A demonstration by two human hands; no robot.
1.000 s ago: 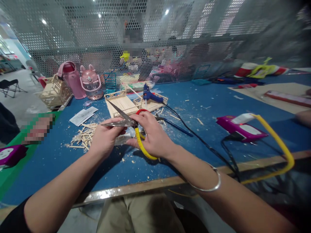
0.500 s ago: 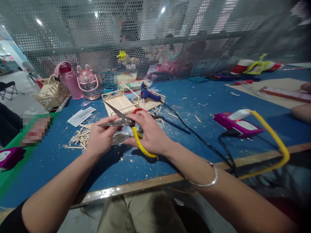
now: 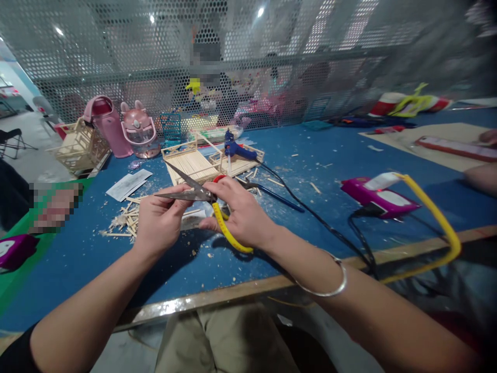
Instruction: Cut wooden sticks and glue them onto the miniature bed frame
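Observation:
A pair of scissors (image 3: 200, 194) with yellow and red handles is gripped in my right hand (image 3: 246, 215), its blades parted and pointing left. Just beneath the blades, my left hand (image 3: 159, 223) is closed in a pinch; whatever lies between its fingertips is hidden. Behind the scissors stands a model of thin wooden sticks (image 3: 194, 161) with a slatted floor and low railings. A blue glue gun (image 3: 240, 150) rests at the model's right side. Cut wooden sticks (image 3: 130, 220) are heaped left of my left hand.
Blue-handled pliers (image 3: 275, 197) and the glue gun's black cord lie to the right. Farther right is a purple power strip (image 3: 378, 199) with a yellow cable. White papers (image 3: 129, 185), a pink bottle (image 3: 112, 129) and a clear pink-lidded bottle (image 3: 140, 137) are at left. Another person's hand (image 3: 483, 176) is at far right.
Both hands and the scissors keep nearly the same pose. The view has shifted very slightly, and the blades have tilted a little.

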